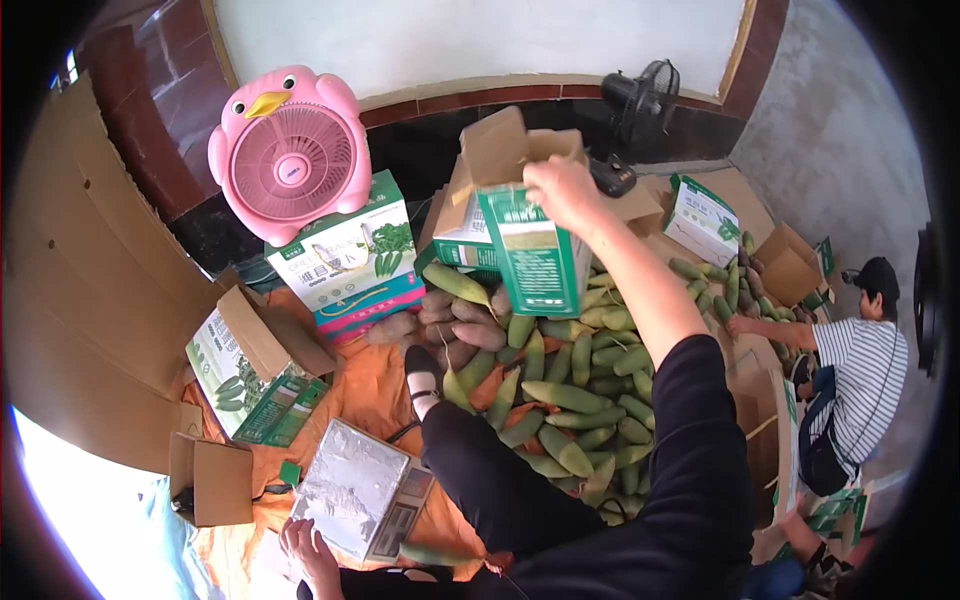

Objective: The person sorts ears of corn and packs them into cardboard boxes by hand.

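Observation:
My right hand (562, 192) grips the top edge of an open green and white carton (540, 255), lifted over the pile of green radishes (575, 400). Its cardboard flaps stand up and open. Down at the lower left, my left hand (312, 560) has its fingers apart and holds nothing, beside the corner of a scale (350, 490) with a silvery plate. Reddish radishes (480, 335) lie left of the held carton. One green radish (440, 554) rests by the scale.
A pink fan (292, 165) stands on a white and green box (345, 255). An open carton (255, 370) sits on the orange sheet (240, 545). A black fan (645, 95) is by the wall. A person in a striped shirt (865, 380) reaches toward radishes at right.

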Tool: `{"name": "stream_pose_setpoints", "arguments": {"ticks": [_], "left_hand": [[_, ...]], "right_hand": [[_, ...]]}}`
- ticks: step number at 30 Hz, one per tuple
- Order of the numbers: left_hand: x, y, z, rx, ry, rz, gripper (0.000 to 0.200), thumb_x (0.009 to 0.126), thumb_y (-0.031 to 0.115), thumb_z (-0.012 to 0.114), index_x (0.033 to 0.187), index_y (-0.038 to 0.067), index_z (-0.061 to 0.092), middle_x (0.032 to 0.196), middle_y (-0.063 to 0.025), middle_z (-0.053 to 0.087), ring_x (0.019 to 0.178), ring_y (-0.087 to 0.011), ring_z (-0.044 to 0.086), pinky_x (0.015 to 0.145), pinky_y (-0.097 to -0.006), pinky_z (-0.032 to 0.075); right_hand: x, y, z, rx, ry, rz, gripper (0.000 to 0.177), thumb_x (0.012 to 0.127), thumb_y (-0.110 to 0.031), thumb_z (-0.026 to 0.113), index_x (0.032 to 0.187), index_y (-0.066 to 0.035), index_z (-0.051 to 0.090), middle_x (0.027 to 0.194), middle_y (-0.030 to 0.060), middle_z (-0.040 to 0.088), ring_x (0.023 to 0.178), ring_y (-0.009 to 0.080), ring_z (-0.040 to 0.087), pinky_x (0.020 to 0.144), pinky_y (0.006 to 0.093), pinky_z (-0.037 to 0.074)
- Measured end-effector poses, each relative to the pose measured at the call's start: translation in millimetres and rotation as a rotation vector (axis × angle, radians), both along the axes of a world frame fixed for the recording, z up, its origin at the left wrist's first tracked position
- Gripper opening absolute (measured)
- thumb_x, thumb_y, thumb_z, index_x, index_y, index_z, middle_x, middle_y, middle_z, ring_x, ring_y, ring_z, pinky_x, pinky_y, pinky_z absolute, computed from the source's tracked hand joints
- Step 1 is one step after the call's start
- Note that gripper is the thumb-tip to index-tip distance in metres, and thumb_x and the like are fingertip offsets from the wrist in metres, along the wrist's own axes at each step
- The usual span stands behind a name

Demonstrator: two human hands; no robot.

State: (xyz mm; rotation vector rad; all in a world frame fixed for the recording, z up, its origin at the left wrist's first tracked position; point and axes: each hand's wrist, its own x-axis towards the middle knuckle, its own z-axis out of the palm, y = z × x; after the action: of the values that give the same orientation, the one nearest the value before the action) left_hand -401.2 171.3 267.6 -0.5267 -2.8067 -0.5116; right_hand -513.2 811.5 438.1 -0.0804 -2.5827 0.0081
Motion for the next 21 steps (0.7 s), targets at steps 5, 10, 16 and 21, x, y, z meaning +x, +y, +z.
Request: {"name": "stream_pose_setpoints", "arguments": {"ticks": [5,10,16,21], "left_hand": [[8,-3,6,0.065,0.049,0.018,0.019,0.078,0.005,0.055,0.096,-0.001,0.058,0.099,-0.0152,0.055,0.105,-0.0354,0.049,0.094,-0.0483,0.035],[9,-26,-14,0.192,0.148,0.013,0.019,0.079,0.001,0.054,0.097,-0.002,0.058,0.100,-0.0171,0.055,0.103,-0.0367,0.049,0.091,-0.0471,0.038],[17,-25,21,0.437,-0.032,0.116,0.027,0.083,0.002,0.057,0.111,0.002,0.057,0.113,-0.0125,0.055,0.113,-0.0275,0.048,0.095,-0.0415,0.038],[51,36,114,0.755,-0.218,0.072,0.072,0.078,0.013,0.066,0.141,0.014,0.032,0.145,-0.0078,0.031,0.130,-0.0271,0.036,0.097,-0.0442,0.038]], "right_hand": [[29,-6,43,-0.471,0.131,-0.288,0.019,0.081,-0.025,0.064,0.090,-0.009,0.062,0.089,0.0123,0.066,0.087,0.0303,0.063,0.074,0.0421,0.048],[29,-32,59,-0.767,0.306,-0.059,0.025,0.078,-0.029,0.064,0.086,-0.005,0.064,0.084,0.0131,0.066,0.084,0.0297,0.064,0.072,0.0400,0.048],[35,-173,90,-0.664,0.557,0.270,0.019,0.077,-0.018,0.067,0.083,0.000,0.065,0.069,0.0097,0.065,0.060,0.0155,0.061,0.057,0.0310,0.048],[54,-301,83,-0.705,0.576,0.471,0.011,0.075,-0.012,0.065,0.078,-0.004,0.058,0.072,0.0143,0.062,0.065,0.0327,0.062,0.060,0.0400,0.048]]}}
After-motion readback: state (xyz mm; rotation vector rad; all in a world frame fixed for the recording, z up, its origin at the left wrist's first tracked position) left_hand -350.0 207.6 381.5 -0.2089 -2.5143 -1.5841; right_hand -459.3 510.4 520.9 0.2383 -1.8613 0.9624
